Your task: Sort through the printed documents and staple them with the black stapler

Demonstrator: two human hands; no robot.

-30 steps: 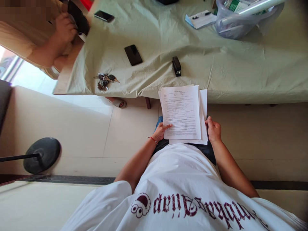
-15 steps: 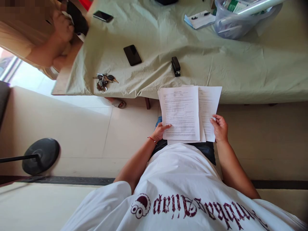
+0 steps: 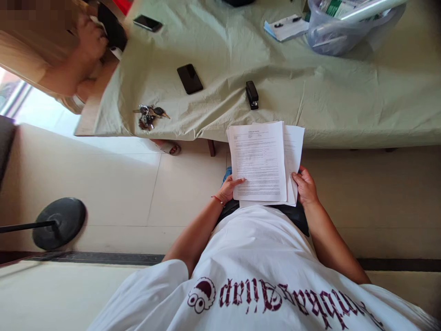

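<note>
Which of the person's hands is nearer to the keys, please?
Left. The left hand, holding the papers, is below and right of the keys in view; the right hand, at the papers' right edge, is farther right.

The person wears a white shirt (image 3: pixel 262 243) with maroon lettering (image 3: pixel 272 294), dark trousers (image 3: pixel 296 217) and a red bracelet (image 3: pixel 217 199).

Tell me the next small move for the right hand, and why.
Probably, the right hand should slide its white printed paper sheet inward, towards the white printed paper stack in the left hand: the sheet juts past the stack's right edge and sits askew, so their edges are not aligned.
</note>
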